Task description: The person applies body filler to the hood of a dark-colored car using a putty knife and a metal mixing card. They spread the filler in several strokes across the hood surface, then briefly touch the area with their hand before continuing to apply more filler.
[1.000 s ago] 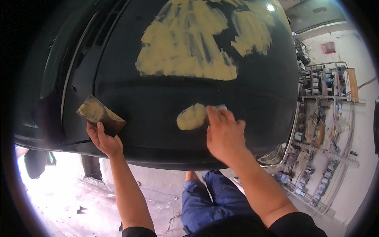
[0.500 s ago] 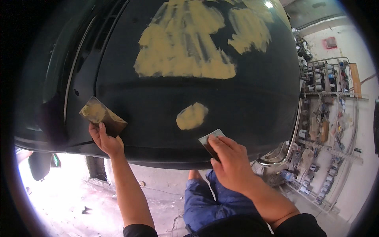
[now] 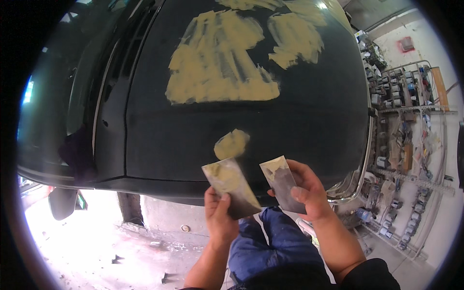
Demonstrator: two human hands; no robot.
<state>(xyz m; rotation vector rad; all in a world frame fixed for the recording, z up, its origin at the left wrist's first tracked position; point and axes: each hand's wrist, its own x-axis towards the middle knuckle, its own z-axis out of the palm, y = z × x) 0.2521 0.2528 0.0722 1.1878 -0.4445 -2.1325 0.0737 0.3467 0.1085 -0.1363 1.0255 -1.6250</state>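
My left hand grips a flat metal putty spreader, its upper face smeared with yellow putty. In my right hand is a second flat spreader, with yellow putty along its top edge and thumb laid on its face. The two blades are held side by side, a small gap between them, over the near edge of a black car hood. Just beyond the left blade lies a small oval putty patch on the hood. Farther off spreads a large streaky putty patch.
Another putty patch covers the hood's far right. Metal shelves crowded with cans and containers line the right wall. The windshield side of the car is at left, with a side mirror near the bright floor.
My left hand has brought its spreader rightward from the hood's left side. My right hand has turned its spreader putty-face up and moved slightly right, so both blades now sit close together.
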